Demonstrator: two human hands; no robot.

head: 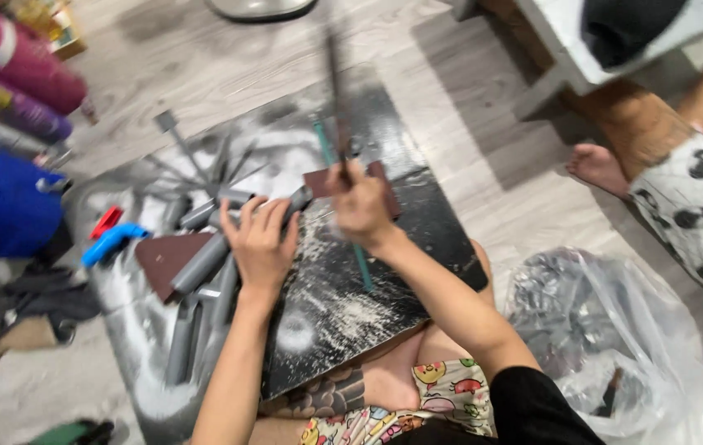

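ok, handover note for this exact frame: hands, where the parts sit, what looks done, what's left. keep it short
Left hand: flat, palm down on a grey tube, pressing it against the black board.
Right hand: closed around a thin dark tool, blurred in motion above a small brown piece.
Parts: more grey tubes lie at the board's left edge; a brown sheet sits beside them; a blue-handled tool lies further left.
Done: pale dust covers the board, so material has been worked.
Left: cannot tell how many tubes are unfinished.

Both hands (262, 239) on grey tubes (203, 262) over a dusty black board (417, 222) (motion-blurred).
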